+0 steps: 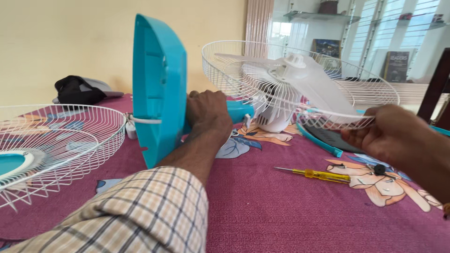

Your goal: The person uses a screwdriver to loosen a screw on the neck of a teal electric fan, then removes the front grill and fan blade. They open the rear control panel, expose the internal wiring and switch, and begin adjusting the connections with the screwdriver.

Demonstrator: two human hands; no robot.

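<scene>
A maroon floral tablecloth covers the whole work surface. On it lies a table fan tipped on its side: its turquoise base stands on edge, and its white rear wire guard faces up with the translucent white blades inside. At the far left rests the detached front wire guard, with a turquoise centre disc. The left hand, in a checked sleeve, is wrapped tight around the fan's turquoise neck just beside the base. The right hand pinches the near rim of the rear guard between thumb and fingers. A yellow-handled screwdriver lies on the cloth between the two hands, and a small black knob sits just beside its handle.
</scene>
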